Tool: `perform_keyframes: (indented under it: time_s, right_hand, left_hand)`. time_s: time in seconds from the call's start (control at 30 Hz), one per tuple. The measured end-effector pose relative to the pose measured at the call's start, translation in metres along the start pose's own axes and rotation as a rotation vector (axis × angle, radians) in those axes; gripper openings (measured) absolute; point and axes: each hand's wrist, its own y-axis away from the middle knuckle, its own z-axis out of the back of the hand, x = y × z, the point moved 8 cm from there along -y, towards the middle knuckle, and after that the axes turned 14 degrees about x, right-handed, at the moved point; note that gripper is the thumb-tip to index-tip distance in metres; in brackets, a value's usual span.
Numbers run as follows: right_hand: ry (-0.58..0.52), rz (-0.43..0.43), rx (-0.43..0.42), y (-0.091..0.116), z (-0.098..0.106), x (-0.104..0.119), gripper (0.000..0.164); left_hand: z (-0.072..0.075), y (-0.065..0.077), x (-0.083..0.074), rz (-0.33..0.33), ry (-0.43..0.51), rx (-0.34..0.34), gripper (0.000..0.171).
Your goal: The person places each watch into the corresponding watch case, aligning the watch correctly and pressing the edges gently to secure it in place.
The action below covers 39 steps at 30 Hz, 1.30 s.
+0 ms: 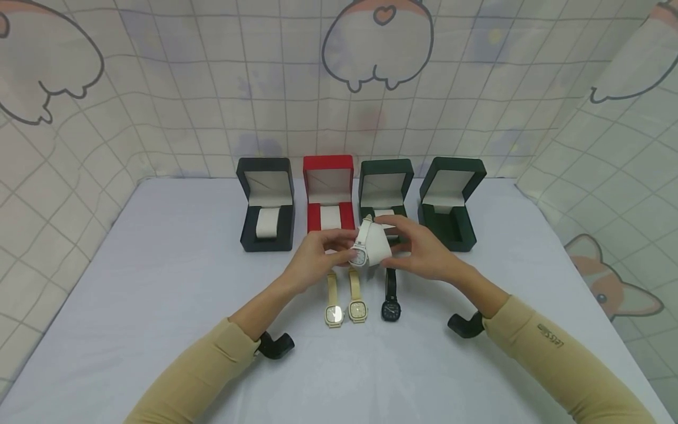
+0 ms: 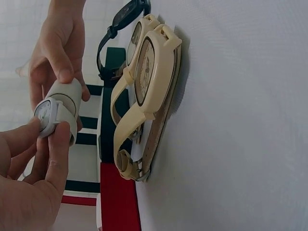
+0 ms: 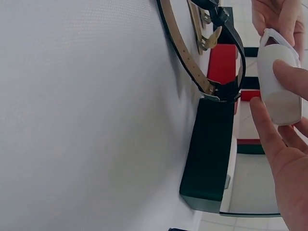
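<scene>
Above the table, my left hand [image 1: 320, 256] pinches a white wristwatch [image 1: 359, 254] by its case, thumb and fingertips on either side. My right hand [image 1: 421, 247] grips a white watch cushion [image 1: 379, 244] between thumb and fingers. In the left wrist view the watch's strap [image 2: 66, 115] lies around one end of the cushion, dial facing the left hand. The right wrist view shows the cushion [image 3: 276, 84] from its other end, with the white strap [image 3: 279, 37] at its far side.
Two cream watches [image 1: 357, 309] and a black watch [image 1: 391, 309] lie on the white table below the hands. Behind stand open boxes: a black box [image 1: 245, 232] and a red box [image 1: 313, 217] with white cushions, a partly hidden green box [image 1: 386, 168], and another green box [image 1: 463, 227] at right.
</scene>
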Motion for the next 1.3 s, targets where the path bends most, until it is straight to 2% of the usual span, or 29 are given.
perform_keyframes:
  time_s: [0.27,0.47,0.8,0.9,1.1,1.3]
  right_hand:
    - [-0.017,0.007,-0.018,0.001,-0.0005,-0.0017,0.082]
    - [-0.032,0.005,-0.031,0.0011,0.0,-0.0009,0.081]
    - [-0.072,-0.03,-0.056,0.0045,0.003,0.0015,0.082]
    - [-0.087,-0.045,-0.052,0.0054,0.0034,0.0002,0.082]
    - [-0.123,-0.039,-0.046,0.0056,0.0047,0.0018,0.081]
    - [-0.148,-0.044,-0.046,0.0052,0.0051,0.0002,0.081]
  left_hand:
    - [0.0033,0.0008,0.0001,0.004,-0.022,-0.018,0.035]
    - [0.0015,0.0011,-0.0001,-0.006,-0.001,0.004,0.035]
    - [-0.0019,0.0011,-0.0031,-0.087,0.05,0.076,0.055]
    - [-0.0028,0.0012,-0.0035,-0.088,0.056,0.081,0.059]
    - [-0.0027,0.0018,-0.0035,-0.088,0.019,0.066,0.061]
    - [-0.002,0.0027,-0.007,-0.114,-0.041,0.054,0.06]
